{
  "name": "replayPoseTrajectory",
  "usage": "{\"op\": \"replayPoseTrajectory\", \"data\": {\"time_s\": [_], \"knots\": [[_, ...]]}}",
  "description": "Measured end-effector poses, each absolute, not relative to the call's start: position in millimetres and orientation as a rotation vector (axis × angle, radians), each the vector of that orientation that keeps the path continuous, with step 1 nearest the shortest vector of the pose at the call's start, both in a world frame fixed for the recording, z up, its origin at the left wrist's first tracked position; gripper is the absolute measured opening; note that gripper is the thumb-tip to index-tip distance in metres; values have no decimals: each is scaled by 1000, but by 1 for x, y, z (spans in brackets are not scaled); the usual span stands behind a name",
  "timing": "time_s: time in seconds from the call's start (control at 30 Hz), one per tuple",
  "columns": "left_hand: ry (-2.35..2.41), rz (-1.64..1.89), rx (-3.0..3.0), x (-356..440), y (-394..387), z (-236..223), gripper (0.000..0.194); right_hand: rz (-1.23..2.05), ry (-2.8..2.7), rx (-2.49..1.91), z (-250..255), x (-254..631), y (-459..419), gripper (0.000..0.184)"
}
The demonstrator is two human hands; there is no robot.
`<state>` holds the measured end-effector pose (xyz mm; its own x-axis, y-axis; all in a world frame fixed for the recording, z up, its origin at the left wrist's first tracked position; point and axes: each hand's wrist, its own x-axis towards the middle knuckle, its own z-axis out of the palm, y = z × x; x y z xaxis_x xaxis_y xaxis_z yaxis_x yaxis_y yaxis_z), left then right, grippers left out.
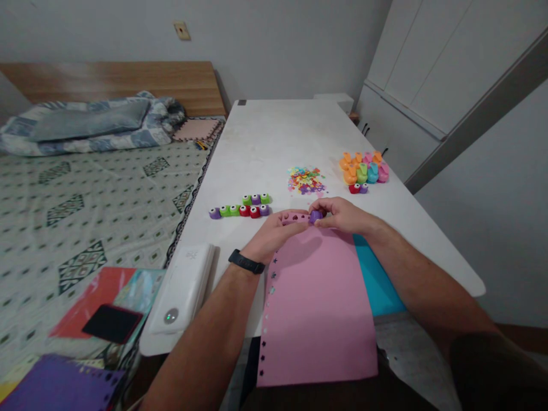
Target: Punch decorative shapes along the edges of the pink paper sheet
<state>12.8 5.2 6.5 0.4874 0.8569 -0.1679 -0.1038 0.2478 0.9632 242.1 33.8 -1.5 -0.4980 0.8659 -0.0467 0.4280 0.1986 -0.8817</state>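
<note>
A pink sheet (321,308) with shaped holes along its left and far edges hangs over the table's near edge. My left hand (282,231) is closed on the sheet's far left corner, thumb on top. At the far edge, my right hand (340,216) grips a small purple craft punch (315,216) between thumb and fingers. The punch sits on the sheet's edge, right of the row of holes. A blue sheet (377,279) shows under the pink one. Beyond the hands lies a pile of colourful paper cutouts (306,180).
Several small green, purple and red punches (240,210) line up at left. Larger coloured punches (363,168) stand at right. A white device (182,291) lies by the table's (274,131) left edge. On the bed beside it are a phone (112,323) and a purple sheet (57,382).
</note>
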Motion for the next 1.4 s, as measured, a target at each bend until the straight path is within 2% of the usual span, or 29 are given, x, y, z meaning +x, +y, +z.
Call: {"op": "replayPoseTrajectory", "data": {"time_s": [0.83,1.4], "knots": [[884,783,1176,15,6,1,48,1141,-2045,-1255,-7,240,35,31],[1117,802,1468,8,16,-15,35,1281,-1729,-1193,-7,242,36,36]]}}
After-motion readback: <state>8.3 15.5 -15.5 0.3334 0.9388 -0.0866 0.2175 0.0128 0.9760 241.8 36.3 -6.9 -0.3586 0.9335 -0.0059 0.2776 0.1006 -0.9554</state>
